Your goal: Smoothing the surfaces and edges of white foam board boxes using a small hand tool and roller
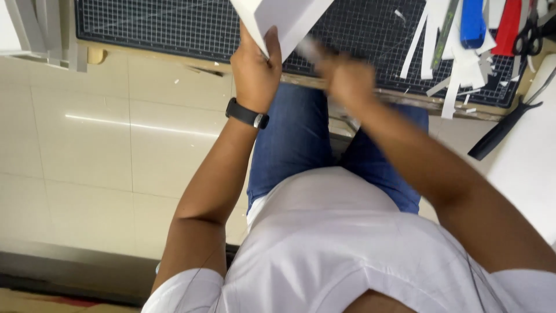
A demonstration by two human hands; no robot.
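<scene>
My left hand [255, 69] grips the folded white sheet of stiff paper board [284, 17] at its lower edge, thumb on its face, holding it up at 12 o'clock over the dark gridded cutting mat [174, 26] on the bench. It looks light, smooth and easily creased, so I judge the edges the best hold. My right hand [344, 78], at 1 o'clock, is blurred, closed around something pale; no containers show.

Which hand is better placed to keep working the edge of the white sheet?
Probably the right hand: it sits at the white sheet's lower edge, blurred, apparently gripping a thin tool. The left hand is occupied, pinching the sheet above the cutting mat.
</scene>
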